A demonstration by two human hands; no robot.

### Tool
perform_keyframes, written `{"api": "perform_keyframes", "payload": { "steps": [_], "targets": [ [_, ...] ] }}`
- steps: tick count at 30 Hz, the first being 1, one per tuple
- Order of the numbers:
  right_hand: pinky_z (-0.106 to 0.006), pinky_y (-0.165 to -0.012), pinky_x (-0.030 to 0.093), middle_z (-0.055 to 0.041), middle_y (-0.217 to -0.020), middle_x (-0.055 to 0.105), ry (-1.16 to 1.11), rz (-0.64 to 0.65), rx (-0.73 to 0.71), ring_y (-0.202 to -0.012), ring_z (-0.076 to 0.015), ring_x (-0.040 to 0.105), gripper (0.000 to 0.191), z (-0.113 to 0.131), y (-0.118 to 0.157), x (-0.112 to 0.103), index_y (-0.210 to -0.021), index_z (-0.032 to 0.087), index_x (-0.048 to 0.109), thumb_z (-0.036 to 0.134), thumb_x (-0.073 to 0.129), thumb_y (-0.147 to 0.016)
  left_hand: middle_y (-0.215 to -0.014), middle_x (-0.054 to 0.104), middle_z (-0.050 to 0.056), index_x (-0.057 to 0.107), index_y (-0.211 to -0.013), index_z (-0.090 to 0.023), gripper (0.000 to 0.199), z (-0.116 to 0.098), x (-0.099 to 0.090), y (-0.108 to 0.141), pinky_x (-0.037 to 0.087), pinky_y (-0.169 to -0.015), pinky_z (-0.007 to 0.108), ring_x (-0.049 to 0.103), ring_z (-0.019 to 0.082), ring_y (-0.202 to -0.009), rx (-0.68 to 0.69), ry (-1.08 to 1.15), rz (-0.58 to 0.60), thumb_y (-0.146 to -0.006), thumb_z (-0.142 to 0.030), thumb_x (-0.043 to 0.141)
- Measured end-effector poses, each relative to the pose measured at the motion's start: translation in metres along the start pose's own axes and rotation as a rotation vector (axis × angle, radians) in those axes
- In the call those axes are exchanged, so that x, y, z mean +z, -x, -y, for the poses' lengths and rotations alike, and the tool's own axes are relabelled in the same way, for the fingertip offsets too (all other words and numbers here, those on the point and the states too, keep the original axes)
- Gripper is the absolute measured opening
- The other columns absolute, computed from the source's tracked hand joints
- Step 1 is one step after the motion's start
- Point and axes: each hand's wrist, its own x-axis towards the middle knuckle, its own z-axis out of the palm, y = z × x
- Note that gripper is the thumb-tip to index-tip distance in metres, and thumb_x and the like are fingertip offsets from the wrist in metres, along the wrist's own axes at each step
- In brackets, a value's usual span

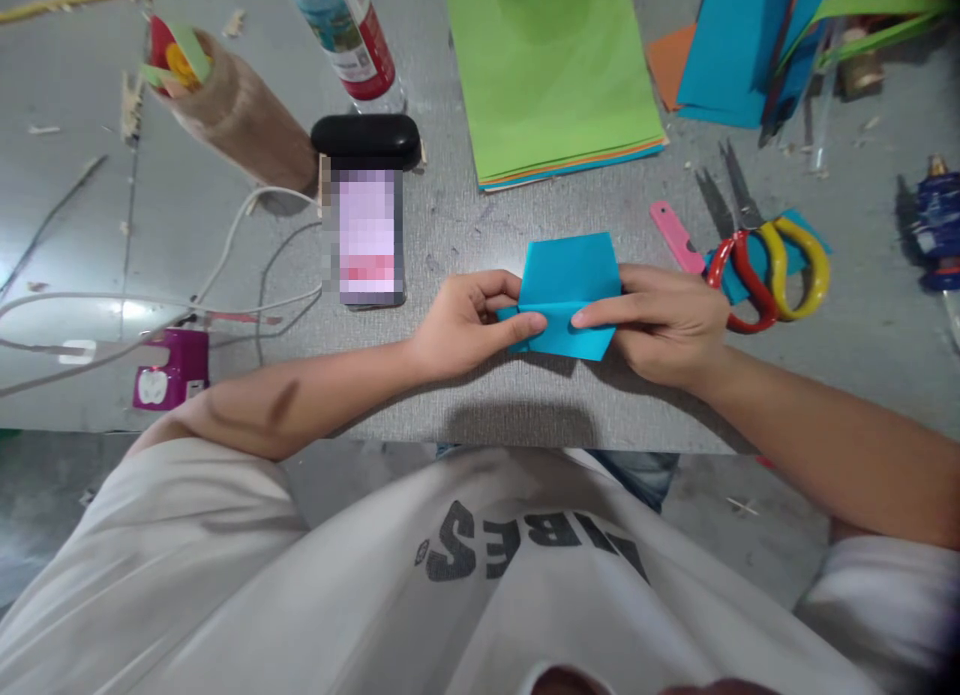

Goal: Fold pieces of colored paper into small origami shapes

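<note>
Over the grey tabletop, at six o'clock from the green sheets, left hand and right hand each have a grip pinching the blue paper, apparently folding it, which next calls for even pressure.

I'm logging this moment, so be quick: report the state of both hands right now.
Left hand: closed on the folded bright-blue paper sheet, holding its left side.
Right hand: closed on the same sheet, holding its right side.
</note>
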Motion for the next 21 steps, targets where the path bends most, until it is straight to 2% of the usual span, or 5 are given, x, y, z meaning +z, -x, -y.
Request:
{"api": "perform_keyframes", "payload": {
  "steps": [6,8,11,14,21],
  "targets": [
    [-0.038,-0.057,0.054,-0.0025,-0.092,0.082,-0.082,0.101,-0.020,-0.066,-0.0206,0.069,0.028,0.002,0.000,-0.009,-0.131,0.040,0.097,0.036,0.073,-0.119,-0.082,0.086,0.005,0.087,-0.096,-0.019,0.048,0.001,0.003,0.006,0.059,-0.061,0.026,0.074,0.015,-0.069,0.124,-0.131,-0.097,-0.100,-0.063,0.105],
    [-0.043,-0.068,0.065,-0.0056,-0.110,0.089,-0.080,0.013,0.019,-0.083,-0.0261,0.081,0.028,0.001,0.004,-0.005,-0.139,0.040,0.094,0.049,0.080,-0.117,-0.085,0.087,0.006,0.087,-0.095,-0.019,0.047,0.004,0.004,0.007,0.059,-0.061,0.026,0.075,0.016,-0.071,0.166,-0.180,-0.142,-0.101,-0.063,0.103],
    [-0.044,-0.084,0.074,-0.0074,-0.131,0.090,-0.072,-0.208,0.138,-0.109,-0.0307,0.088,0.054,0.000,0.010,0.008,-0.150,0.040,0.084,0.053,0.102,-0.100,-0.083,0.084,0.004,0.087,-0.095,-0.020,0.045,0.007,0.004,0.007,0.056,-0.059,0.025,0.071,0.014,-0.068,0.223,-0.245,-0.237,-0.100,-0.061,0.103],
    [-0.039,-0.075,0.072,-0.0027,-0.114,0.087,-0.141,-0.276,0.290,-0.098,-0.0263,0.085,0.066,0.000,0.012,0.020,-0.147,0.039,0.076,0.056,0.110,-0.093,-0.075,0.079,0.001,0.086,-0.094,-0.020,0.042,0.007,0.003,0.008,0.047,-0.053,0.022,0.062,0.011,-0.060,0.272,-0.313,-0.312,-0.099,-0.058,0.103],
    [-0.040,-0.064,0.067,-0.0007,-0.092,0.084,-0.129,-0.294,0.397,-0.074,-0.0225,0.078,0.045,0.011,0.008,0.022,-0.139,0.036,0.088,0.064,0.101,-0.106,-0.072,0.074,0.000,0.081,-0.089,-0.021,0.043,0.005,0.002,0.009,0.042,-0.052,0.024,0.058,0.011,-0.060,0.318,-0.390,-0.268,-0.100,-0.056,0.101]
  ]
}}
